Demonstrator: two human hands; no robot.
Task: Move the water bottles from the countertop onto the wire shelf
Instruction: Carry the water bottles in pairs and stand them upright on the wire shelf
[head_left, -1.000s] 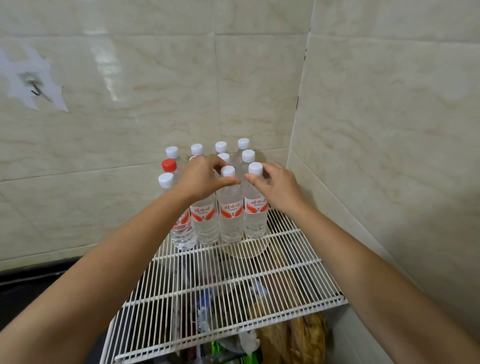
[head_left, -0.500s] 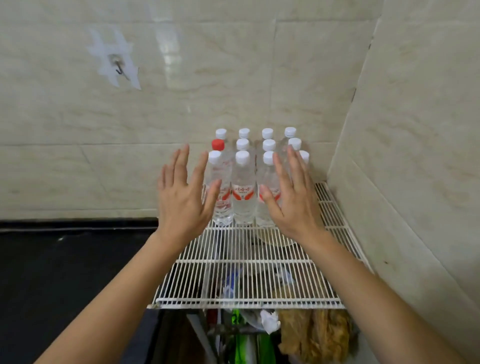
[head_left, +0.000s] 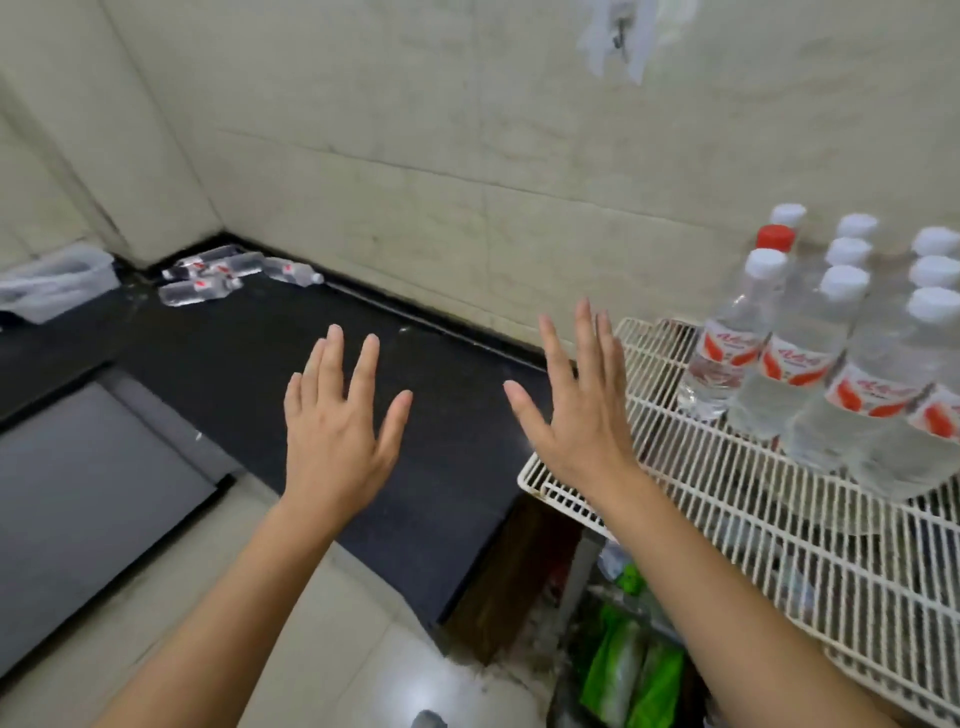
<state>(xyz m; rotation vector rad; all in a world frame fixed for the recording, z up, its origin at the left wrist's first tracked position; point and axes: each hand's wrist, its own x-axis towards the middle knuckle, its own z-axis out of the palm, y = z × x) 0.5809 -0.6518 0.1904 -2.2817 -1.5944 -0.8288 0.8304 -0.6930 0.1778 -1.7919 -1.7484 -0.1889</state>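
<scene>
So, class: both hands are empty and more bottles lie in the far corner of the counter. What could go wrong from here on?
1. The bottles on the counter lie on their sides, so they might roll when grabbed.
2. The upright bottles stand packed on the wire shelf; adding more could knock one over on the wires.
3. The left hand and right hand must reach far across the counter, so a hurried grip may slip.

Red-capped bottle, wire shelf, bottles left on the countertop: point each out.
red-capped bottle (head_left: 775, 237): head view, on its red cap.
wire shelf (head_left: 675, 467): head view, bare grid near the front-left corner.
bottles lying on the countertop (head_left: 208, 288): head view, body of the nearest one.
</scene>
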